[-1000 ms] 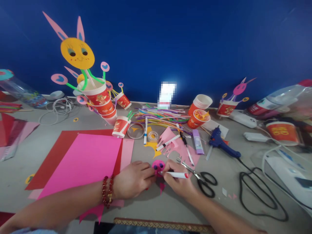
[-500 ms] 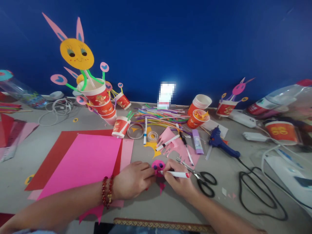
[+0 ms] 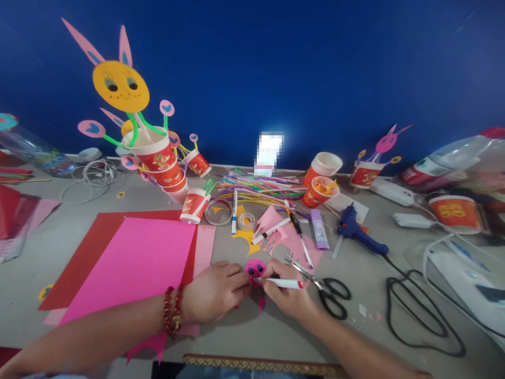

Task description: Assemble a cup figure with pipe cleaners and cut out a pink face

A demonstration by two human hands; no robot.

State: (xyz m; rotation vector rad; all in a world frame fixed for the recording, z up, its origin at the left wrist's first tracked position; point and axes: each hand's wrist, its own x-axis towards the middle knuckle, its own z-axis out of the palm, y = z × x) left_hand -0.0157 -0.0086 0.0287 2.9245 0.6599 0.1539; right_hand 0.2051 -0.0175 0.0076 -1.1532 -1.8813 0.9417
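In the head view, my right hand [image 3: 290, 295] grips a white marker [image 3: 286, 283] with a red end. Its tip meets a small magenta paper circle [image 3: 255, 267], which bears two drawn eyes with lashes. My left hand [image 3: 216, 292] has its fingers closed together at the circle's left edge, holding it down on the table. Beneath those fingers a small red bit shows, too hidden to name. A pointed magenta paper scrap [image 3: 262, 303] lies just below the circle. Black-handled scissors [image 3: 325, 289] rest right beside my right hand.
Coloured paper sheets [image 3: 145, 258] lie under my left forearm. Farther back are pipe cleaners [image 3: 256, 187], a tape roll [image 3: 246, 220], a glue stick [image 3: 319, 229] and stacked red cups [image 3: 158, 158] with a yellow rabbit face [image 3: 121, 87]. A blue glue gun [image 3: 361, 231] trails its cord on the right.
The marker and my right hand have shifted very slightly, with the tip still low on the circle's face. My left hand stays in place; the whole view drifts a little.
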